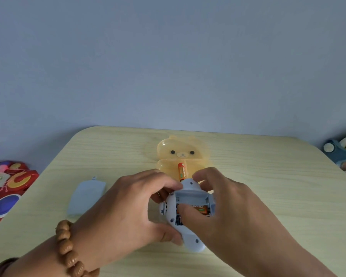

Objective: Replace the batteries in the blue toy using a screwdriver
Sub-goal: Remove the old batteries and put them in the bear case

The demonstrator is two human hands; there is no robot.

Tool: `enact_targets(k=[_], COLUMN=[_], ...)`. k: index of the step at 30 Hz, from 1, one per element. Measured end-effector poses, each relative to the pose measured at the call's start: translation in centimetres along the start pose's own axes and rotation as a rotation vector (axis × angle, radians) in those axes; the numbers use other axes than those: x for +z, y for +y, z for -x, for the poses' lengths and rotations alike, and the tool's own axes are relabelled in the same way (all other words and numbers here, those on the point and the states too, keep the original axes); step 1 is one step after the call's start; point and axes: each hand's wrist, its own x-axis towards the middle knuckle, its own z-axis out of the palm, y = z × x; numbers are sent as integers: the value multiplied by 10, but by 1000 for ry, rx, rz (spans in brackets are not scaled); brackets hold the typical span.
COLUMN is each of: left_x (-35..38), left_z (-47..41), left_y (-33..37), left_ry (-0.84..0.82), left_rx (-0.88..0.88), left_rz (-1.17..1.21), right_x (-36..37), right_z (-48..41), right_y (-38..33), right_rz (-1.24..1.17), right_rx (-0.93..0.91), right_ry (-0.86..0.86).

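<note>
Head view: pale blue plastic toy (190, 239) lies underside up on the light wood-grain table (268, 176), its battery compartment open.
Left hand (128, 208): grips the toy's left side, fingers curled.
Right hand (228, 212): fingers curl over the toy's far end; thumb presses an orange battery (201, 210) in the compartment.
Beyond the toy: second orange battery (182, 171) in a translucent yellow bear-shaped case (168, 150).
Left: flat pale blue cover (86, 194).

Colourful toys (7, 184) lie left of the pale wooden table (278, 176).

Matt plastic toy (190, 232), translucent glossy bear tray (168, 148), table (268, 176) seemingly wood-grain laminate
</note>
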Motion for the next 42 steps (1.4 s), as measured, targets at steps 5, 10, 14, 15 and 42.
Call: enact_targets(k=[5, 10, 14, 15, 42], left_x=[0, 1, 1, 1, -5], left_z=[1, -1, -2, -2, -1], left_y=[-1, -1, -1, -1, -1], left_ry=[27, 24, 25, 27, -31], left_rx=[0, 21, 32, 36, -33], left_rz=[-9, -6, 6, 8, 66], right_x=[6, 6, 3, 2, -16], right_z=[-2, -3, -3, -3, -25], right_y=[-5, -10, -13, -13, 21], right_rz=[47, 99, 91, 79, -580], right_rx=[-6, 7, 23, 29, -129], right_ry=[35, 51, 23, 17, 202])
